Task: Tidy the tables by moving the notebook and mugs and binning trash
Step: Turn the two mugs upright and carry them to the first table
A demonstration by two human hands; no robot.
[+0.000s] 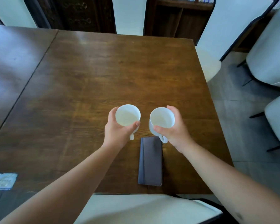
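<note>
Two white mugs are held side by side over the brown wooden table point(103, 70). My left hand point(117, 129) wraps around the left mug point(128, 115), its handle pointing down toward me. My right hand point(174, 129) grips the right mug point(162, 118), handle also pointing toward me. Both mugs look empty inside. Whether they rest on the table or hang just above it is unclear. A dark closed notebook point(150, 160) lies on the table just behind the mugs, near the front edge.
A second dark table point(11, 62) adjoins on the left. A blue-white packet point(2, 181) lies at the near left edge. White chairs stand at the front point(144, 207), at the far side point(129, 15) and on the right point(268, 54).
</note>
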